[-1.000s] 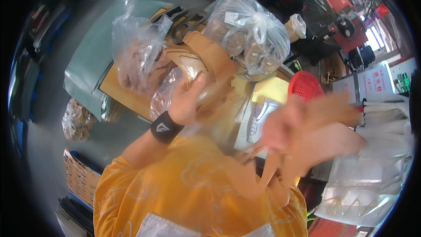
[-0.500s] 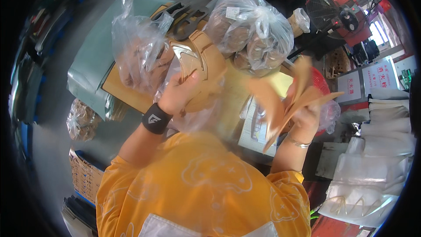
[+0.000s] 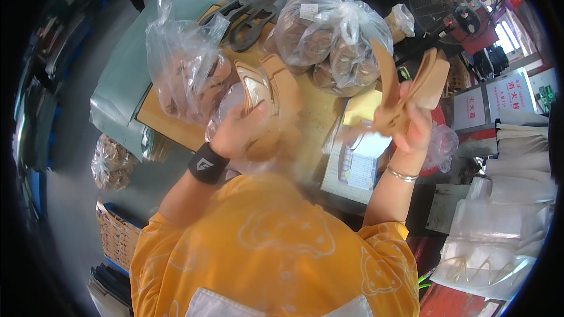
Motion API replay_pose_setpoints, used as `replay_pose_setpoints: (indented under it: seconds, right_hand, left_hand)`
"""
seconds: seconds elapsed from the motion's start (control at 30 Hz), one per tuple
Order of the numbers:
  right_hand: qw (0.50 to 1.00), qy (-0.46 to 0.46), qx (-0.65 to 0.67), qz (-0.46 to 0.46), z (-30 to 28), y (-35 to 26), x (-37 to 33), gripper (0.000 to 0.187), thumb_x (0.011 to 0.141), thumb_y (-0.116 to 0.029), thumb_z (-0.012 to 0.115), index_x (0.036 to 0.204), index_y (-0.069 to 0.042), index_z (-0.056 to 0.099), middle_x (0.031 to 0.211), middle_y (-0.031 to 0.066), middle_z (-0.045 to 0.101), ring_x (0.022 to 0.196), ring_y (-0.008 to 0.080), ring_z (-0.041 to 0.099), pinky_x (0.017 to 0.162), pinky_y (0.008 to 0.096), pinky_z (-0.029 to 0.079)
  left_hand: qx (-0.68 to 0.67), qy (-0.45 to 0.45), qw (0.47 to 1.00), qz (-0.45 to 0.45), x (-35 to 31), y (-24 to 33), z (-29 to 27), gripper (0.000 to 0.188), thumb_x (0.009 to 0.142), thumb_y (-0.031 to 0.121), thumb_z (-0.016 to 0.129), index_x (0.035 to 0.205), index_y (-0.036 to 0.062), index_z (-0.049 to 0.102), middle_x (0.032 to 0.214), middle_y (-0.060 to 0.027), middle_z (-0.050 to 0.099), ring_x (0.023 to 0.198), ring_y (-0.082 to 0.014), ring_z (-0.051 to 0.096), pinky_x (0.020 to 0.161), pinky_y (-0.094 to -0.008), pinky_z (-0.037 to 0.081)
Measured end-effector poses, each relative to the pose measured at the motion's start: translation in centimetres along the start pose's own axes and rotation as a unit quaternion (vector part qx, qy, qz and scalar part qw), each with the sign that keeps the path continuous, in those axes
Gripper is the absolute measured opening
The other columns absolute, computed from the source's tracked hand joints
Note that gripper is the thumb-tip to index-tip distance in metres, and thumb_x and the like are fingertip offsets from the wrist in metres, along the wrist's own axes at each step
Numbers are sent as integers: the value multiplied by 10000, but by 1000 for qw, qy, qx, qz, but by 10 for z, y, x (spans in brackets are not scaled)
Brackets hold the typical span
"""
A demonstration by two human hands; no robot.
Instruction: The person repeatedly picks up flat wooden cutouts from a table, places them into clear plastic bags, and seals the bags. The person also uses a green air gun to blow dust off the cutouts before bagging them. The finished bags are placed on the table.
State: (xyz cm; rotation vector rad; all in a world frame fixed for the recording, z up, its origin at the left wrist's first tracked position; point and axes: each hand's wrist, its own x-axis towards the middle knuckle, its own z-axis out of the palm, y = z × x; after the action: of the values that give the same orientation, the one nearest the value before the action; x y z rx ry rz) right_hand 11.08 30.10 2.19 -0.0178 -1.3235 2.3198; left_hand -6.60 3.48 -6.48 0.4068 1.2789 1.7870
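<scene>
My left hand [image 3: 235, 133], with a black wristband, is closed at the lower end of a stack of curved tan leather-like pieces [image 3: 285, 91], its thumb on top. A pale, shiny-faced piece [image 3: 254, 85] shows on the stack's left side. Out to the right, my right hand [image 3: 413, 125] grips a loose bunch of similar curved tan pieces [image 3: 427, 79]. These fan apart above the fingers, clear of the table; their lower part is blurred. Beneath that hand lie a printed sheet [image 3: 359, 167] and a yellow paper [image 3: 359, 107].
Knotted clear bags of tan pieces stand at the back, one on the left [image 3: 187, 73] and a bigger one [image 3: 335, 41]. Dark cutout shapes [image 3: 249, 30] lie between them. A fan [image 3: 467, 20] stands far right, near white sheets [image 3: 490, 223]. A woven basket [image 3: 117, 235] sits lower left.
My right hand has risen slightly, and its bunch has swung from spreading sideways to pointing upward, uncovering more of the printed sheet. My left hand has barely moved. A person at the top has shifted left.
</scene>
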Motion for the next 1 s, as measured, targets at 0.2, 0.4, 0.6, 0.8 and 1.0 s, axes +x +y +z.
replay_pose_setpoints:
  seconds: [0.2, 0.4, 0.6, 0.8, 1.0]
  right_hand:
    - [978, -48, -127, 158, 73, 33, -10, 602, 781, -18, 618, 1340, -25, 396, 1163, 48, 565, 1017, 131, 553, 822, 263, 457]
    - [933, 40, -349, 78, 94, 99, 4, 415, 770, -162, 697, 1123, 12, 563, 957, 60, 642, 794, 111, 595, 698, 289, 476]
    - [785, 54, -614, -60, 94, 100, 7, 737, 729, -91, 723, 1359, -5, 349, 1278, 97, 478, 1101, 185, 509, 898, 330, 439]
    - [953, 8, -217, 212, 85, 97, -5, 594, 757, -124, 720, 1281, -10, 466, 1185, 79, 560, 1055, 173, 543, 855, 311, 463]
    - [941, 42, -258, 215, 68, 95, -24, 357, 765, -97, 710, 1095, 4, 617, 994, 30, 639, 906, 133, 593, 759, 271, 484]
  left_hand:
    - [38, -37, 993, 101, 13, -8, 19, 328, 968, 299, 451, 1155, 40, 527, 980, -11, 598, 847, -108, 577, 746, -262, 479]
    - [-258, -106, 959, 55, -1, -19, 35, 586, 971, 494, 239, 1354, 60, 325, 1306, -71, 451, 1142, -175, 485, 940, -341, 429]
    - [-61, -91, 992, 64, -12, -14, 22, 450, 877, 197, 559, 1270, 13, 438, 1191, -80, 553, 1077, -168, 535, 907, -325, 448]
    - [4, -127, 989, 76, 3, -9, 16, 375, 858, 90, 588, 1207, -9, 490, 1104, -83, 594, 981, -149, 578, 834, -293, 478]
    - [-5, -93, 995, 46, 4, -7, 37, 401, 848, 158, 631, 1173, -43, 508, 1143, -111, 576, 1030, -184, 558, 926, -332, 430]
